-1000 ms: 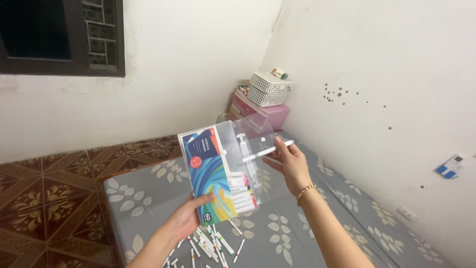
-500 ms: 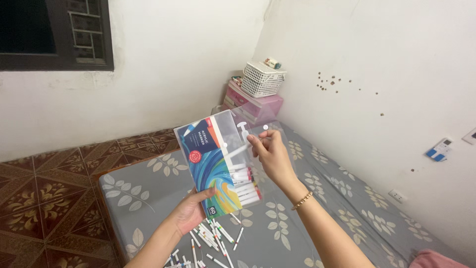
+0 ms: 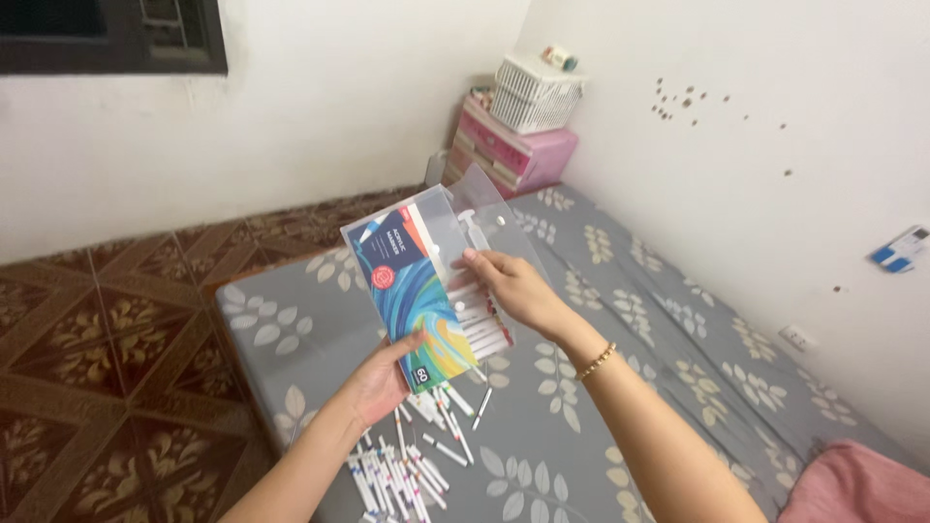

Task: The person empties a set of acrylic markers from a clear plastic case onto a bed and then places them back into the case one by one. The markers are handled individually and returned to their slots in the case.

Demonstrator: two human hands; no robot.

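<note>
Clear plastic pouch (image 3: 441, 281) raised over the bed (image 3: 620, 387); my left hand (image 3: 380, 385) grips its bottom, right hand (image 3: 509, 286) pinches its open side; some markers (image 3: 481, 334) inside, many loose markers (image 3: 407, 465) remain.

A home bedroom: leaf-print mattress (image 3: 620, 387) on patterned floor tiles (image 3: 87, 339), pink plastic drawers (image 3: 513, 150) in the corner.

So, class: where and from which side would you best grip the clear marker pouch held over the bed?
Probably by the lower edge of the pouch, from below, where the left hand already pinches it. The pouch tilts with its open flap at the top, and the markers inside sit at the lower end, so a bottom grip carries the weight and leaves the mouth clear for the right hand.
</note>
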